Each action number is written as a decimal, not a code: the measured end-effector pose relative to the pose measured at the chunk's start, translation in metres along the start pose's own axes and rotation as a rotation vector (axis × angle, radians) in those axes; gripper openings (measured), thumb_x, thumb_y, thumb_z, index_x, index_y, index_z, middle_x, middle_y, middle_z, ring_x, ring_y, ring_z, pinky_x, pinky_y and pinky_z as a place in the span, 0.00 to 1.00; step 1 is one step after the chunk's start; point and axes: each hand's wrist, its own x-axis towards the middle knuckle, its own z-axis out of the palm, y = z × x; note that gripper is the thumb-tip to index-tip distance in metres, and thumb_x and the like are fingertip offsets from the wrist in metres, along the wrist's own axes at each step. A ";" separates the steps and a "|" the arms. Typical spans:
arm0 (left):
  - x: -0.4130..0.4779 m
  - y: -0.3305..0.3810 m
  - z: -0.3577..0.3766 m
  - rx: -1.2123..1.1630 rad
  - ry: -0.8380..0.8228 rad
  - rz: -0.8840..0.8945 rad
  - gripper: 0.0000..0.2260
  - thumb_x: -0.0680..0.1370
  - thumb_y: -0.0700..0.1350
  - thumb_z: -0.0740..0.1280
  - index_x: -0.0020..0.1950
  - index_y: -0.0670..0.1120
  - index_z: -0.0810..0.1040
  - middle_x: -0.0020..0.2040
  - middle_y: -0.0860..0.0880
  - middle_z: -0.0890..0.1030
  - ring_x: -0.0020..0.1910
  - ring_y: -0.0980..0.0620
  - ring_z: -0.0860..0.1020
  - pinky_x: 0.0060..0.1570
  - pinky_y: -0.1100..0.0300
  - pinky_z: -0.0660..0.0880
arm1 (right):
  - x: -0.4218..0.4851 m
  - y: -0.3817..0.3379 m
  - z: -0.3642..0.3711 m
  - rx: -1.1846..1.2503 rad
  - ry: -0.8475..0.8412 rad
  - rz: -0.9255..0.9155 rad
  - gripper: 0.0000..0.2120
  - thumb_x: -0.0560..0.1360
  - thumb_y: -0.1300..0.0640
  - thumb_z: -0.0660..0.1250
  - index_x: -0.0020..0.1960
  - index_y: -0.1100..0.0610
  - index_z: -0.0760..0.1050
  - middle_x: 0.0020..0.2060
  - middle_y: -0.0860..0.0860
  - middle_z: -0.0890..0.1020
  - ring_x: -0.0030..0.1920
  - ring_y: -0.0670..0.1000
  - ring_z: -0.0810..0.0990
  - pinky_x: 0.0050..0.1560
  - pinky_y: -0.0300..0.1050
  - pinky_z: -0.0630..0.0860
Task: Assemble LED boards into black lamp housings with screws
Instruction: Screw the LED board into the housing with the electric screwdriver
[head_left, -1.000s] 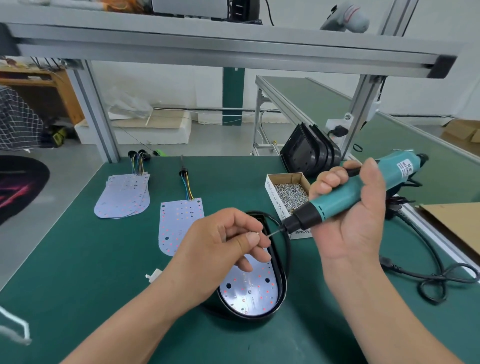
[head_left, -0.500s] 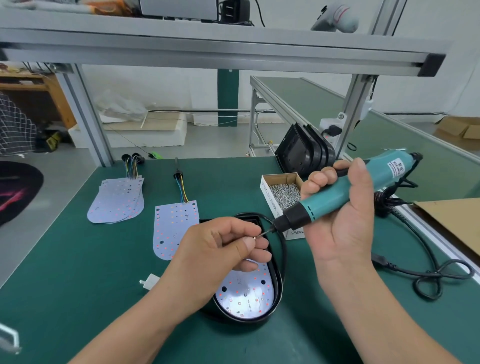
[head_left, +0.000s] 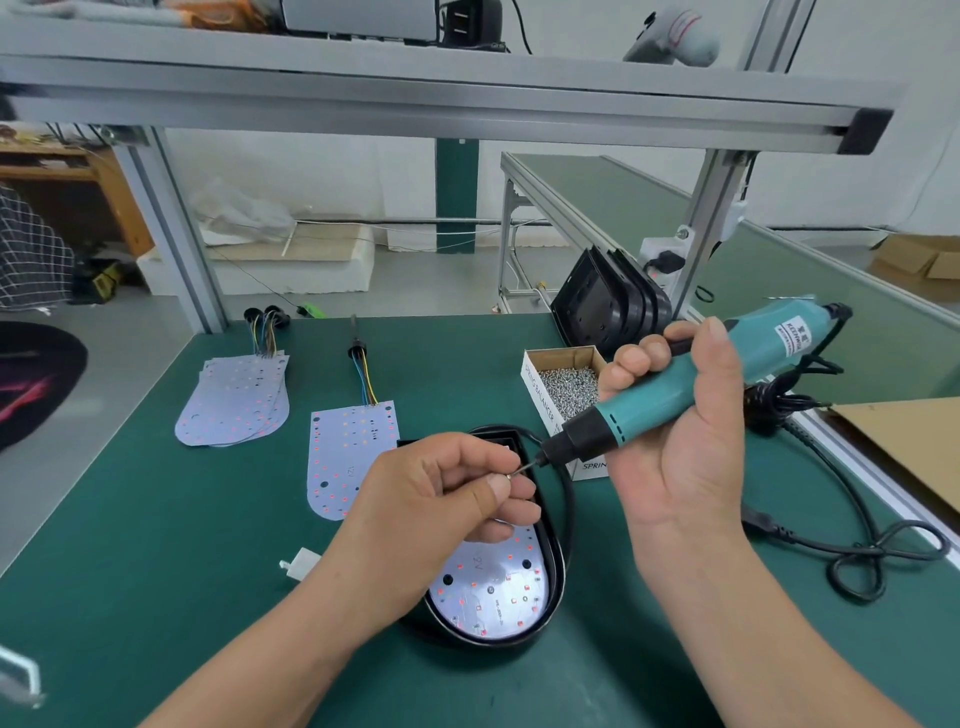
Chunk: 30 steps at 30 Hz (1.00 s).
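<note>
white teardrop-shaped led board (head_left: 493, 587) with red dots lies seated inside the black oval plastic lamp housing (head_left: 560, 571), which rests on the green bench mat (head_left: 156, 545) near the front edge, in the middle. the left hand (head_left: 441, 499) hovers over the upper half of the housing, thumb and forefinger pinching a tiny metal screw (head_left: 511, 473), the other fingers curled under. the right hand (head_left: 675, 441) is clenched around the teal electric screwdriver (head_left: 675, 395), which is tilted with its nose down to the left; the thin bit's tip meets the screw at the left fingertips, above the board and not touching it.

just behind the screwdriver's nose sits an open cardboard box of silver screws (head_left: 563, 382). left of the housing a single white led board with coloured wires (head_left: 348, 457) lies flat, and farther left is a fanned stack of white led boards (head_left: 234, 400). a row of black empty housings (head_left: 608, 301) leans at the bench's back right corner. a small white plastic connector (head_left: 301, 564) lies beside the left wrist, and the screwdriver's black power cord (head_left: 857, 551) loops on the mat to the right.
</note>
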 end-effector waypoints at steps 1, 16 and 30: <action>0.000 0.000 0.000 -0.001 0.000 0.000 0.07 0.82 0.32 0.69 0.54 0.42 0.84 0.48 0.43 0.89 0.47 0.43 0.89 0.43 0.59 0.84 | 0.000 0.000 0.000 0.001 0.001 0.000 0.09 0.83 0.51 0.68 0.48 0.55 0.76 0.39 0.49 0.74 0.38 0.48 0.76 0.42 0.42 0.78; 0.000 0.000 0.001 0.008 0.023 0.001 0.07 0.82 0.32 0.69 0.53 0.41 0.84 0.47 0.44 0.89 0.47 0.44 0.89 0.43 0.60 0.84 | 0.000 0.002 -0.001 -0.008 -0.005 0.008 0.09 0.83 0.51 0.68 0.46 0.55 0.77 0.38 0.49 0.75 0.38 0.49 0.77 0.42 0.42 0.78; -0.001 -0.006 0.004 0.155 0.089 0.054 0.11 0.82 0.34 0.69 0.52 0.50 0.86 0.48 0.51 0.89 0.49 0.50 0.89 0.45 0.62 0.83 | 0.003 0.010 -0.006 -0.005 0.114 0.044 0.12 0.82 0.48 0.71 0.50 0.56 0.75 0.38 0.50 0.76 0.39 0.49 0.77 0.42 0.42 0.80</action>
